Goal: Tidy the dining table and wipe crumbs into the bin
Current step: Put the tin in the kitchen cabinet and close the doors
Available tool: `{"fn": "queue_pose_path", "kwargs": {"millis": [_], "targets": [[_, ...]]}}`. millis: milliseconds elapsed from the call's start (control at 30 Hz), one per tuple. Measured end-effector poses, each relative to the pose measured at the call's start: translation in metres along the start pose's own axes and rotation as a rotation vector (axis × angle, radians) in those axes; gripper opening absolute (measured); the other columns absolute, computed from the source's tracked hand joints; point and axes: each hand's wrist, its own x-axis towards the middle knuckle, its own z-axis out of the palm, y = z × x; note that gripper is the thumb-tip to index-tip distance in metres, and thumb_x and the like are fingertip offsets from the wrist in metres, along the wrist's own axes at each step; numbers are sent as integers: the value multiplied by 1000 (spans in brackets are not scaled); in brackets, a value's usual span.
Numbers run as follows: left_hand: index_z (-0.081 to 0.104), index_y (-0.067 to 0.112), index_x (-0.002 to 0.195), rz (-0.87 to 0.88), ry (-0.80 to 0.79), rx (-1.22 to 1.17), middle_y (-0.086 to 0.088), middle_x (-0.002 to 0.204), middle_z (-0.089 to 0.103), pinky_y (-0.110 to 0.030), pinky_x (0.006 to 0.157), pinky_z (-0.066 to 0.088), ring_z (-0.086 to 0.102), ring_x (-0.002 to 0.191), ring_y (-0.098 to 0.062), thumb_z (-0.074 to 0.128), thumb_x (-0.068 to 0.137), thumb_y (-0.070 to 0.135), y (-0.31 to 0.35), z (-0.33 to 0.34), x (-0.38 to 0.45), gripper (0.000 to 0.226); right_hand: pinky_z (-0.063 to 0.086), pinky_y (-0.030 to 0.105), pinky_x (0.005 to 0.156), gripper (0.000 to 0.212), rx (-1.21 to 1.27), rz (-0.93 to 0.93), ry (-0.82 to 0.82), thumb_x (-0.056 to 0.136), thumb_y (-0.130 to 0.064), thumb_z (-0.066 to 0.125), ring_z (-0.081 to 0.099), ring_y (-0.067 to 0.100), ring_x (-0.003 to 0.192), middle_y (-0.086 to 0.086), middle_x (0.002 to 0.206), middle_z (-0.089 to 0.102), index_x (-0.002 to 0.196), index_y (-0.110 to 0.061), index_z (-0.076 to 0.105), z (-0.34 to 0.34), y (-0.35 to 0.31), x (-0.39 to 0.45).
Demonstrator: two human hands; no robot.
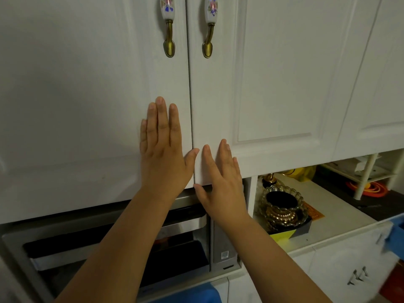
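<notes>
Head view: I see my left hand [162, 147] flat, fingers straight, pressed on the left cabinet door [76, 95]. My right hand [222, 182] lies open on the right cabinet door [273, 84], thumb under its bottom edge. Below sits an oven [179, 241]. I can't see table or bin.

Matt white cabinet doors [87, 106]; brass-and-ceramic handles [168, 27]; glossy glass bowl [282, 206].

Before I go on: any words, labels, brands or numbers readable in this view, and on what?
None can be read.
Oven: small sticker on its grey side panel, too small to read.
Orange card beside the glass bowl: print too blurred to read.
Cabinet door handles: painted flowers only, no text.
</notes>
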Motion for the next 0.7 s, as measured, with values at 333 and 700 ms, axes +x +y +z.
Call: {"fn": "queue_pose_path", "kwargs": {"millis": [333, 700], "targets": [[31, 14, 152, 139, -302, -606, -8, 166, 2, -43, 123, -2, -6, 152, -22, 57, 88, 52, 12, -35, -51, 79, 20, 0, 97, 89, -8, 389, -95, 89, -26, 66, 22, 5, 143, -19, 162, -9, 153, -42, 6, -87, -24, -118], [63, 33, 121, 496, -860, -1423, 10, 151, 41, -9, 104, 24, 34, 137, -2, 68, 85, 41, 174, -147, -229, 37, 48, 36, 103, 87, -296, 965, 63, 83, -21, 73, 29, 2, 142, -17, 160, 17, 152, -36, 22, -241, -138, -354]]}}
